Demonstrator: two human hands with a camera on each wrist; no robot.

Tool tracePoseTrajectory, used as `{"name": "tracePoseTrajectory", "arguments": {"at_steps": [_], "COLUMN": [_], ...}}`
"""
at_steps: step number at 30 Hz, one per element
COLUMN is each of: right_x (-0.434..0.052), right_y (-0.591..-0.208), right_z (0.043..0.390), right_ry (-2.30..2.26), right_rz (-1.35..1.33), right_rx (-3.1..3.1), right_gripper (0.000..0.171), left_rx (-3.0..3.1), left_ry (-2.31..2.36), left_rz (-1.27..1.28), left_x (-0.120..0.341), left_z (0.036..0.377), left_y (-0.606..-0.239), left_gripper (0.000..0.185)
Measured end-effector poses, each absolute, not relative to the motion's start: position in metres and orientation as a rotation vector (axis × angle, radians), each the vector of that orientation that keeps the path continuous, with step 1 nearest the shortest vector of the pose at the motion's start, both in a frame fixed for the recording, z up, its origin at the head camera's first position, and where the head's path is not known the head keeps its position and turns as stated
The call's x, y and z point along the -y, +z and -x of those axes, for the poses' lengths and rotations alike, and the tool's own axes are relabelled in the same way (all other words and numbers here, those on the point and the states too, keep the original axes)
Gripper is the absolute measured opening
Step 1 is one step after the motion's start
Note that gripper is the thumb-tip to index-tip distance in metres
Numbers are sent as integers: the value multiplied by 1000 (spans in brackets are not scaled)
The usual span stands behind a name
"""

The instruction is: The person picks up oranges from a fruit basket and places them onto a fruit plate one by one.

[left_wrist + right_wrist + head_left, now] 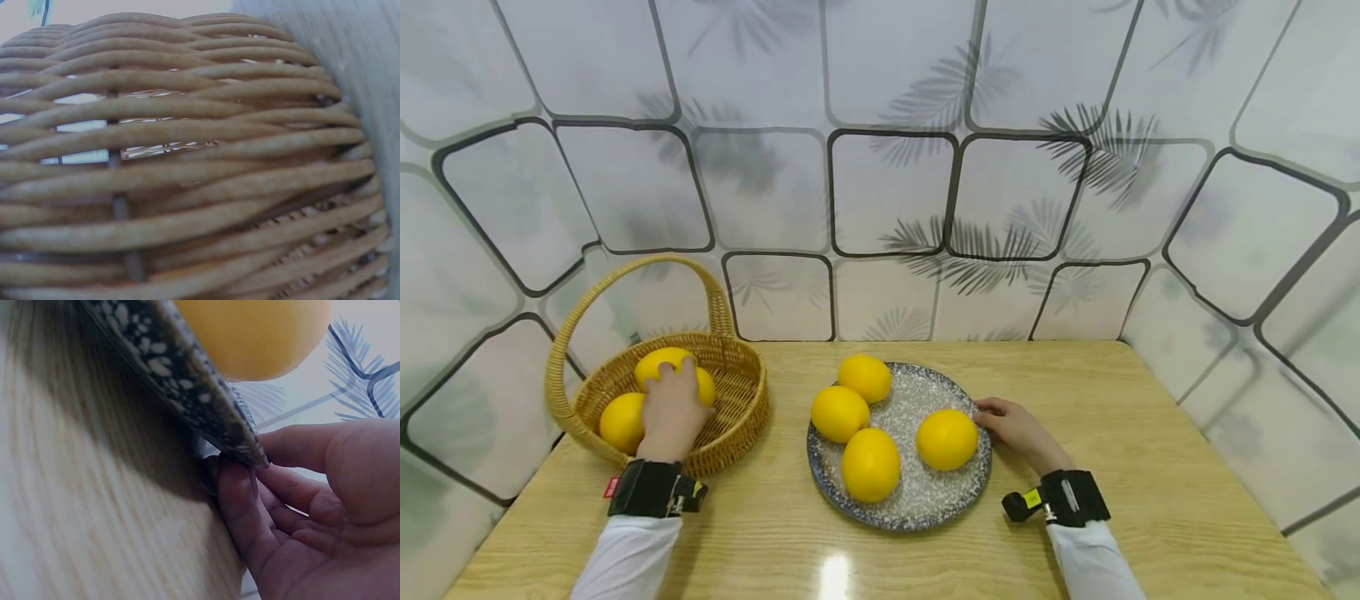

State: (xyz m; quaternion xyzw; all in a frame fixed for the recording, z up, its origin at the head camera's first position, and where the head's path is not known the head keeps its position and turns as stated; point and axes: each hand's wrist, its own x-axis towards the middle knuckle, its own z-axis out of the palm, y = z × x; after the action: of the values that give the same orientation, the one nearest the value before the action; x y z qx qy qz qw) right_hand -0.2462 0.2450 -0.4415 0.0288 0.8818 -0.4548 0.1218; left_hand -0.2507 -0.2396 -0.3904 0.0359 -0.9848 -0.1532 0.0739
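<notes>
Hidden under the left hand (672,410): part of the back lemon (664,367) in the basket (741,392); fingertips not visible, so grip unclear. Filling the left wrist view, blurred: only basket weave, no hand, no fruit. Cut off by the top edge of the right wrist view: a yellow lemon (256,334) on the speckled plate (181,375). Tucked beneath the plate rim: fingertips (234,481) of the right hand (312,506). Cut off at the bottom of the head view: both sleeves.

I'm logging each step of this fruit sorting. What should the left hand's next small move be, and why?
Probably close the fingers round the lemon and lift it clear of the basket. The left hand lies on top of that lemon with no full grip yet, while the right hand touches the plate rim, which has bare room among its four lemons.
</notes>
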Motion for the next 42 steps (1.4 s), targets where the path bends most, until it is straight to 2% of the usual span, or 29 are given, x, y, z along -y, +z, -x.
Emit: {"name": "tracePoseTrajectory", "arguments": {"at_steps": [42], "right_x": [-246], "right_y": [-441], "right_z": [247], "right_ry": [-1338], "right_rz": [-76], "right_rx": [-2556], "right_gripper": [49], "left_rx": [2821], "left_ry": [-551], "left_rz": [-86], "left_x": [217], "left_z": [237], "left_y": [-368], "left_gripper": [87]}}
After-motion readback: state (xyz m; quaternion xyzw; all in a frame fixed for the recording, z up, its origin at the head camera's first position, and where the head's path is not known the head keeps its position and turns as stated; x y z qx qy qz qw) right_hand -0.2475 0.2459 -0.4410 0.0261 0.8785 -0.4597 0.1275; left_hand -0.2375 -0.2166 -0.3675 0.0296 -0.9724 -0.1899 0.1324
